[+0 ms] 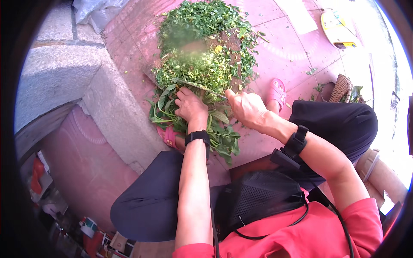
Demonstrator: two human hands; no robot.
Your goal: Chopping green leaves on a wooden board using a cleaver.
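Observation:
My left hand [192,106] presses down on a bunch of long-stemmed leafy greens [222,137], its fingers curled over the stems. The leafy ends trail back below that wrist, between my feet. My right hand [247,109] grips a knife [201,86]; its handle is hidden in the fist. The blade points left, just beyond my left fingertips, with bits of green stuck along it. Chopped stems and leaves [206,71] lie heaped past the blade on a brown wooden chopping board [236,48]. More chopped leaves [209,16] are piled at the far end; a blurred patch covers part of the heap.
Pink floor tiles [284,48] surround the board. Stone steps [113,106] rise on the left, with a clear plastic bag [100,11] above. A white plastic container [338,30] stands at the upper right, and a wicker basket [340,88] lies beside my right knee.

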